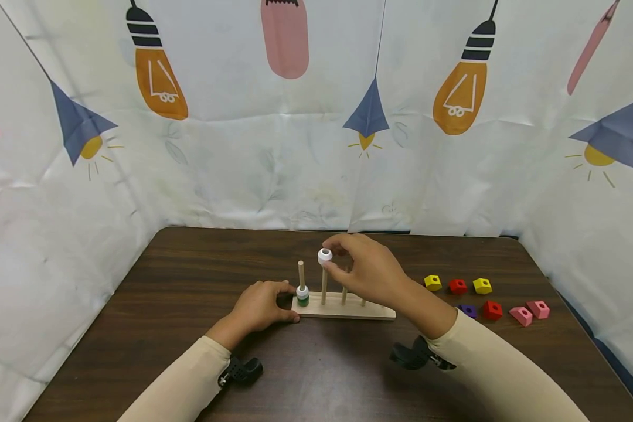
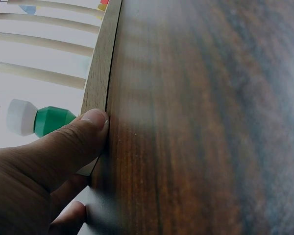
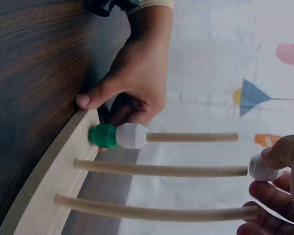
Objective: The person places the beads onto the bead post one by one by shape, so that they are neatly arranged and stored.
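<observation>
My right hand (image 1: 366, 265) pinches a white bead (image 1: 324, 255) at the top of the second peg (image 1: 324, 286) of a wooden peg board (image 1: 348, 313). In the right wrist view that bead (image 3: 262, 168) sits right at the peg's tip, its hole facing the peg. On the leftmost peg a green bead (image 3: 102, 135) lies at the bottom with a white bead (image 3: 132, 135) above it. The board's left end is gripped by my left hand (image 1: 261, 305), its thumb (image 2: 83, 129) along the front edge in the left wrist view.
To the right on the dark table (image 1: 200, 258) lie several loose beads: yellow (image 1: 432, 283), red (image 1: 492, 310), purple (image 1: 468, 310) and pink (image 1: 521, 316). A patterned cloth (image 1: 285, 164) hangs behind the table. Bare pegs stand on the board's right part, partly behind my right hand.
</observation>
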Action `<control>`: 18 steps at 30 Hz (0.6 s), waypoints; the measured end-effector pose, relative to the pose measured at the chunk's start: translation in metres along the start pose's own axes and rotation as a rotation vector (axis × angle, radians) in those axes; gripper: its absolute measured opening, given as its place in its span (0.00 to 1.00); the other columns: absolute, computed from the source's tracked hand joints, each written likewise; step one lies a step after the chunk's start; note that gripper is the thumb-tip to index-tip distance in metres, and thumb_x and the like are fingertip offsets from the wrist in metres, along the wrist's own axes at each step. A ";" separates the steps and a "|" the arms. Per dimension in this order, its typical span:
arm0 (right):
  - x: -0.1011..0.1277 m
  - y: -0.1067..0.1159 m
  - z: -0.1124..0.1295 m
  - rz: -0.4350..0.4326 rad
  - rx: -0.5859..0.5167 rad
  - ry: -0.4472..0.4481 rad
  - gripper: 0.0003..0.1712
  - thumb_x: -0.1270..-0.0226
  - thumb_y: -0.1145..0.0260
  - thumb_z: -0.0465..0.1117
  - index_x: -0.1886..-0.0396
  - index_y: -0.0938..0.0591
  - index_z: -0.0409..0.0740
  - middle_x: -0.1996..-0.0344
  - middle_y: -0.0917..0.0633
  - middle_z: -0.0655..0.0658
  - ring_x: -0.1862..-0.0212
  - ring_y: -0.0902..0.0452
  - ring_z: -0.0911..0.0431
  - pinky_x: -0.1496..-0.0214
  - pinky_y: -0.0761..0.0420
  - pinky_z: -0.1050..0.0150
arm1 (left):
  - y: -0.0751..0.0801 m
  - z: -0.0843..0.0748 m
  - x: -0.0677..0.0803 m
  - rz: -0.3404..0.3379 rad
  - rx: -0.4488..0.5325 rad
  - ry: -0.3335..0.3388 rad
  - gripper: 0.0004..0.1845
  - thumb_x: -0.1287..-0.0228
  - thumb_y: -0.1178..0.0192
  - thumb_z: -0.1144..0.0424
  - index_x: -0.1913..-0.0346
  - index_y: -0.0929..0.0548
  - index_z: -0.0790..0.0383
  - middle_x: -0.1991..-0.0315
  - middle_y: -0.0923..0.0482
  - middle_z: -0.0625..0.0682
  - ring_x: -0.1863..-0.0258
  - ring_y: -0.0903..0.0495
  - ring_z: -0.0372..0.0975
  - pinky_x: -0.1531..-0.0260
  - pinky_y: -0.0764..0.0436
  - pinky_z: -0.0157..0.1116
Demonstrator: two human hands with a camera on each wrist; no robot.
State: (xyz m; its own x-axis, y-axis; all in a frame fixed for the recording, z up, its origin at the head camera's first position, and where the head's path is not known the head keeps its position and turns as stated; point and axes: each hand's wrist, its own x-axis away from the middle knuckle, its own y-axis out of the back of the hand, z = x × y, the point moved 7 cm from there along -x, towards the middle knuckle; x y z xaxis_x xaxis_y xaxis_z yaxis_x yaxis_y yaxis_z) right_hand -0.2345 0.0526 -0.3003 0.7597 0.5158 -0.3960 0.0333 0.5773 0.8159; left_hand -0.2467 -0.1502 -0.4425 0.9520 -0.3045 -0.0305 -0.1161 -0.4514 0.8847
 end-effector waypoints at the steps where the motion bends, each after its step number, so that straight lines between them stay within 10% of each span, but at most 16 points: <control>1: -0.001 -0.001 0.001 0.002 0.002 0.001 0.17 0.31 0.28 0.49 0.45 0.16 0.51 0.55 0.15 0.53 0.52 0.18 0.58 0.58 0.19 0.58 | 0.000 0.000 0.000 0.002 0.001 0.000 0.28 0.56 0.17 0.46 0.48 0.10 0.46 0.41 0.17 0.57 0.44 0.18 0.55 0.47 0.21 0.55; 18: -0.016 -0.020 0.020 0.016 -0.065 -0.028 0.15 0.30 0.28 0.48 0.47 0.16 0.51 0.57 0.15 0.55 0.53 0.19 0.58 0.55 0.19 0.59 | -0.001 0.001 0.000 0.003 0.010 0.005 0.28 0.56 0.17 0.46 0.48 0.10 0.46 0.40 0.18 0.56 0.42 0.18 0.54 0.47 0.21 0.54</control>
State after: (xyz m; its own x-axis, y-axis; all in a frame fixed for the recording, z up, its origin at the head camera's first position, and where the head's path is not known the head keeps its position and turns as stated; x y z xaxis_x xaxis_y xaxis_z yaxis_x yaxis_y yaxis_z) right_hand -0.2345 0.0203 -0.3016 0.7776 0.5081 -0.3703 -0.0210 0.6097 0.7924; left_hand -0.2471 -0.1508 -0.4437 0.9530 -0.3019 -0.0250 -0.1221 -0.4584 0.8803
